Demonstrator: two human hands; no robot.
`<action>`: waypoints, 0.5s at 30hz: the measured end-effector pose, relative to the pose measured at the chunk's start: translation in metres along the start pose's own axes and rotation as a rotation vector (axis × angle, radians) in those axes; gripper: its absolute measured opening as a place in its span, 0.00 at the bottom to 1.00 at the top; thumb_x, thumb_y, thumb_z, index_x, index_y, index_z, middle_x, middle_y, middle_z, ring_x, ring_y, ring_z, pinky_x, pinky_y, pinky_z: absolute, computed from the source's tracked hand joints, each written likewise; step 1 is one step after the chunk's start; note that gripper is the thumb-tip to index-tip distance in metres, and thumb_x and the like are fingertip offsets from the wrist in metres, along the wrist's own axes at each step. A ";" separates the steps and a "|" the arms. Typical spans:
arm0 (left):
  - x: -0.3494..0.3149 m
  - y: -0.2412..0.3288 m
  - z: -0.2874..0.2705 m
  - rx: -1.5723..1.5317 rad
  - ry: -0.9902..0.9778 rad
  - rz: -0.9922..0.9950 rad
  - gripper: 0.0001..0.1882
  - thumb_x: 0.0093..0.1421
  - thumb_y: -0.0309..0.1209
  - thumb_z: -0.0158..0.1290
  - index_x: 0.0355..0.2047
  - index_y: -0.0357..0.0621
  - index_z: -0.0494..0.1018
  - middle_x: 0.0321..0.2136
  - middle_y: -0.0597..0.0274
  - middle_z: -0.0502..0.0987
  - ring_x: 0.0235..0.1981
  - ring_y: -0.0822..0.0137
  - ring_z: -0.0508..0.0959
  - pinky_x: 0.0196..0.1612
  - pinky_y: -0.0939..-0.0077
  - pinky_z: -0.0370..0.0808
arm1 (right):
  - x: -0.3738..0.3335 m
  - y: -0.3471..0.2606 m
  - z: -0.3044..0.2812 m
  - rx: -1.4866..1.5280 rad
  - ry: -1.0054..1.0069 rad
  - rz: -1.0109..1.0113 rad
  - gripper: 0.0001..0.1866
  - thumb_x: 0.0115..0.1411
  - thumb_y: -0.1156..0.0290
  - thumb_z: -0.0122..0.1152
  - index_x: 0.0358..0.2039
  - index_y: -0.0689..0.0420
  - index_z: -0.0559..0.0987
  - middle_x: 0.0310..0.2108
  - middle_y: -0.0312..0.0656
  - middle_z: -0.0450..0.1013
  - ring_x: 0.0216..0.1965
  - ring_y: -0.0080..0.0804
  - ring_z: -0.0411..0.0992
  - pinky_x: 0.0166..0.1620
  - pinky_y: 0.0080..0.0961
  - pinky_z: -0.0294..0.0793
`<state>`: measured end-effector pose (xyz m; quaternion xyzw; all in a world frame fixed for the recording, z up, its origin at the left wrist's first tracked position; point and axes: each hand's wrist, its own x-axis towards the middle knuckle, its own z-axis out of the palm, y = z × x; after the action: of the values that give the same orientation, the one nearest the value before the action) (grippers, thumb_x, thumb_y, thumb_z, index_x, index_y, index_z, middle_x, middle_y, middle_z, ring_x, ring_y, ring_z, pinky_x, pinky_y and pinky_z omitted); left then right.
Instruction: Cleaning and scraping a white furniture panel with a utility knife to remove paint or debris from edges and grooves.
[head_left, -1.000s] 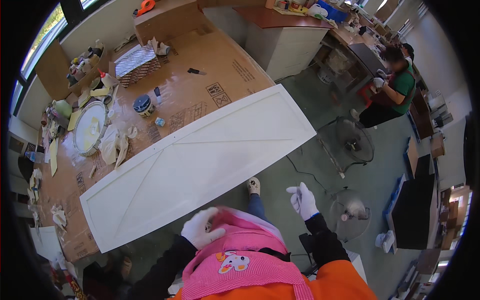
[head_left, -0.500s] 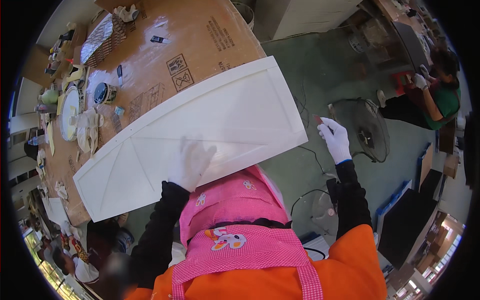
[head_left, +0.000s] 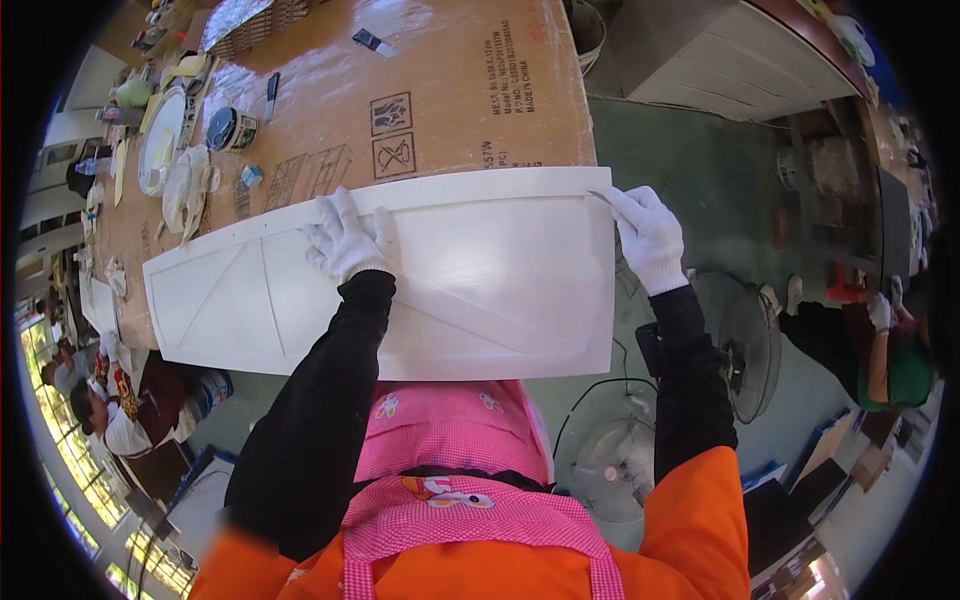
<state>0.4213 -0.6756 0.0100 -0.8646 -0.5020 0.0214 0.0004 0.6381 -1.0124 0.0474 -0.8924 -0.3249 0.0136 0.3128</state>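
Cardboard-covered surface [head_left: 455,115]: white panel [head_left: 490,265] lies along its near edge. Left grip [head_left: 350,240]: fingers spread on panel. Right grip [head_left: 650,238]: pinched on small thin piece [head_left: 599,196] at panel's far right corner.

The left hand [head_left: 352,242], white-gloved, is held palm down with its fingers [head_left: 345,204] spread, the left forearm [head_left: 320,400] angled below and leftward of it. The right hand [head_left: 648,238], likewise gloved, is closed in a pinch, the right forearm [head_left: 690,375] held almost straight below it.
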 end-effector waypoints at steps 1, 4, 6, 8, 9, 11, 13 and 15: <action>0.000 0.000 0.002 -0.022 0.042 0.035 0.42 0.64 0.64 0.43 0.75 0.63 0.52 0.76 0.51 0.48 0.73 0.29 0.46 0.71 0.35 0.43 | 0.009 0.002 -0.001 -0.051 -0.049 -0.104 0.20 0.55 0.80 0.64 0.47 0.46 0.85 0.35 0.34 0.75 0.35 0.36 0.76 0.38 0.29 0.76; 0.002 -0.004 0.004 -0.025 0.098 0.064 0.42 0.64 0.63 0.44 0.74 0.64 0.53 0.76 0.52 0.49 0.73 0.30 0.47 0.71 0.36 0.44 | 0.028 0.002 -0.004 -0.141 -0.117 -0.305 0.22 0.52 0.81 0.62 0.47 0.46 0.85 0.36 0.32 0.75 0.35 0.35 0.75 0.38 0.31 0.76; 0.002 -0.005 0.007 -0.013 0.109 0.061 0.41 0.65 0.63 0.45 0.74 0.66 0.53 0.76 0.54 0.50 0.73 0.31 0.48 0.72 0.37 0.44 | 0.033 0.006 -0.004 -0.187 -0.135 -0.401 0.23 0.51 0.81 0.62 0.47 0.46 0.84 0.36 0.32 0.75 0.36 0.35 0.75 0.38 0.32 0.76; 0.003 -0.007 0.008 -0.022 0.139 0.081 0.42 0.64 0.63 0.45 0.74 0.63 0.54 0.75 0.50 0.51 0.72 0.28 0.49 0.71 0.35 0.45 | 0.033 0.011 -0.003 -0.125 -0.124 -0.468 0.22 0.51 0.80 0.61 0.46 0.47 0.84 0.38 0.33 0.76 0.38 0.36 0.76 0.39 0.33 0.77; 0.002 -0.008 0.008 -0.015 0.133 0.080 0.42 0.64 0.63 0.45 0.74 0.63 0.54 0.75 0.50 0.51 0.72 0.28 0.49 0.71 0.35 0.45 | 0.032 0.012 -0.003 -0.119 -0.130 -0.465 0.22 0.51 0.80 0.61 0.46 0.47 0.84 0.38 0.33 0.76 0.38 0.36 0.76 0.39 0.33 0.77; 0.002 -0.008 0.009 -0.014 0.136 0.090 0.42 0.64 0.63 0.45 0.74 0.63 0.54 0.75 0.50 0.51 0.72 0.28 0.49 0.71 0.35 0.45 | 0.029 0.015 -0.002 -0.089 -0.138 -0.495 0.22 0.51 0.80 0.60 0.47 0.48 0.83 0.40 0.35 0.76 0.39 0.37 0.76 0.39 0.33 0.77; 0.002 -0.006 0.009 -0.011 0.125 0.094 0.42 0.64 0.63 0.45 0.74 0.63 0.54 0.75 0.50 0.51 0.72 0.28 0.49 0.71 0.35 0.45 | 0.022 0.020 -0.001 -0.092 -0.163 -0.502 0.22 0.52 0.80 0.60 0.48 0.48 0.83 0.41 0.35 0.77 0.39 0.37 0.76 0.40 0.33 0.77; 0.002 -0.006 0.009 -0.007 0.114 0.101 0.42 0.64 0.63 0.45 0.74 0.63 0.54 0.75 0.50 0.50 0.72 0.28 0.48 0.71 0.35 0.45 | 0.017 0.020 0.000 -0.093 -0.186 -0.506 0.22 0.52 0.79 0.60 0.49 0.48 0.82 0.42 0.35 0.77 0.39 0.38 0.76 0.40 0.33 0.77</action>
<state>0.4172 -0.6711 0.0013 -0.8886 -0.4570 -0.0295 0.0248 0.6627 -1.0147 0.0395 -0.7913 -0.5650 0.0021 0.2335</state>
